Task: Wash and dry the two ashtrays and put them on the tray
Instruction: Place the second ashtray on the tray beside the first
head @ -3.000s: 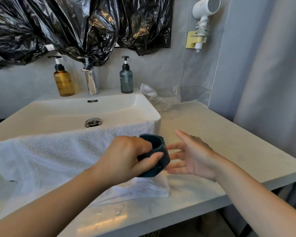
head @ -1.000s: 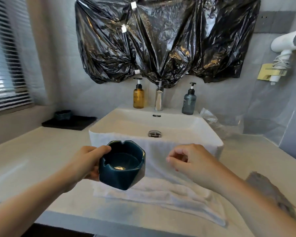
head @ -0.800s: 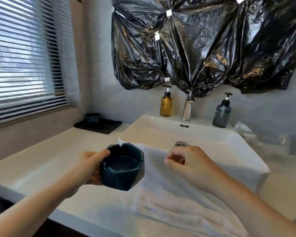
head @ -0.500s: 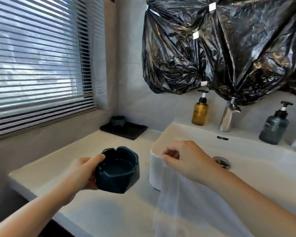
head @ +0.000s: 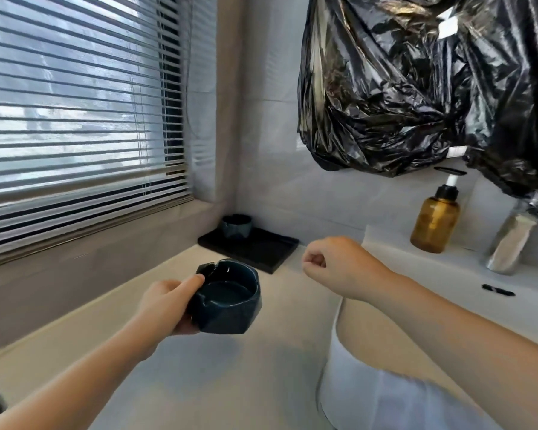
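Observation:
My left hand (head: 165,302) grips a dark teal ashtray (head: 229,301) by its left side and holds it upright above the pale counter (head: 218,373). A second dark ashtray (head: 236,226) stands at the back left of the black tray (head: 255,248) in the corner under the window. The held ashtray hangs in front of the tray, apart from it. My right hand (head: 336,268) hovers with curled fingers over the left edge of the white sink (head: 392,252), holding nothing.
A white towel (head: 385,398) drapes over the sink's front at lower right. An amber pump bottle (head: 435,221) and the chrome tap (head: 510,243) stand behind the sink. Black plastic (head: 432,88) covers the wall above. Window blinds (head: 75,103) fill the left.
The view has swung left from the sink toward the corner tray. My left hand has carried the ashtray leftward over the counter, nearer the tray. My right hand has left the towel.

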Tool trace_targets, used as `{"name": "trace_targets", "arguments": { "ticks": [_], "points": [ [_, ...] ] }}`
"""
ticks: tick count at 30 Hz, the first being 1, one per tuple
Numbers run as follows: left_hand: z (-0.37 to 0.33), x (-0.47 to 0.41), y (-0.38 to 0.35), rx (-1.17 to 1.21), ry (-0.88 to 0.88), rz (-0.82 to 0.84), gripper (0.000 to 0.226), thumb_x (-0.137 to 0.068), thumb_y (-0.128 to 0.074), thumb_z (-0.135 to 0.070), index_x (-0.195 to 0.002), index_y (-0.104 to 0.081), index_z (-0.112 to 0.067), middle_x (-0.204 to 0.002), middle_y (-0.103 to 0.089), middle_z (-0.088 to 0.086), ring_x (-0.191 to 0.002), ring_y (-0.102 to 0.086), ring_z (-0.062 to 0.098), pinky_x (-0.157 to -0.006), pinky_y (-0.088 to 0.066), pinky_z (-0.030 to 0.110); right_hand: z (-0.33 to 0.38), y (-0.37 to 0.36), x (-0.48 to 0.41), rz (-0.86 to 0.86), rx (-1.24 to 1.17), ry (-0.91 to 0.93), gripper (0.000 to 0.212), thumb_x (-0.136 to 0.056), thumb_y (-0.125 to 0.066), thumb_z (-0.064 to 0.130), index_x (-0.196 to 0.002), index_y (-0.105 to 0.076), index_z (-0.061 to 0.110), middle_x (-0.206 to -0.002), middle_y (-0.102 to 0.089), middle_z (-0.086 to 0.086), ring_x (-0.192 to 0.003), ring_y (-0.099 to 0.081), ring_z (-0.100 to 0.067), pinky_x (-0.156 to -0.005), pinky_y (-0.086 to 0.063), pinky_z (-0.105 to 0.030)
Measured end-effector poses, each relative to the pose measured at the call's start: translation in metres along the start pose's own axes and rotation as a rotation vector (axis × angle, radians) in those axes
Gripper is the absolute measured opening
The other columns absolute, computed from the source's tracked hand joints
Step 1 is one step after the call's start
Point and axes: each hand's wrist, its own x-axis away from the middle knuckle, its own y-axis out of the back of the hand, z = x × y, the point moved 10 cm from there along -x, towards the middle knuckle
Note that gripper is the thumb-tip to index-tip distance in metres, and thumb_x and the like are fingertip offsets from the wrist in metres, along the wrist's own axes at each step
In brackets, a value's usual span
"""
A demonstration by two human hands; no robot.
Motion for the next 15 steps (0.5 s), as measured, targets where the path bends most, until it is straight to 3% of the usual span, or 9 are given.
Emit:
{"name": "trace_targets", "arguments": {
  "ticks": [7,12,15],
  "points": [
    [-0.006,-0.075,-0.022,0.025,0.014,-0.016,0.028,-0.094,-0.057,-0.032,-0.088,-0.065,-0.005,-0.074,-0.072,0.014,-0.059,-0.071,0.025,-0.046,-0.056,0.027,-0.043,-0.034,-0.049,-0.001,-0.038,-0.039,0.016,-0.087,-0.058,0.023,-0.076,-0.068,0.016,-0.074,-0.068,0.004,-0.073,-0.063,-0.016,-0.072,-0.052,-0.033],
    [-0.015,-0.13,-0.048,0.09,0.041,-0.009,0.022,-0.093,-0.059,-0.03,-0.089,-0.061,-0.008,-0.087,-0.07,0.017,-0.074,-0.071,0.031,-0.063,-0.061,0.039,-0.057,-0.042,-0.059,-0.019,-0.139,-0.05,0.013,-0.086,-0.061,0.025,-0.075,-0.068,0.024,-0.069,-0.066,0.01,-0.071,-0.062,-0.006,-0.07,-0.052,-0.032],
    [-0.021,-0.155,-0.071,0.122,0.058,0.0,0.023,-0.093,-0.058,-0.026,-0.09,-0.057,-0.003,-0.088,-0.066,0.015,-0.063,-0.067,0.028,-0.037,-0.052,0.026,-0.06,-0.054,-0.069,0.004,-0.142,-0.05,0.013,-0.085,-0.061,0.025,-0.075,-0.068,0.023,-0.068,-0.066,0.008,-0.071,-0.063,-0.009,-0.071,-0.053,-0.034]
  ]
}}
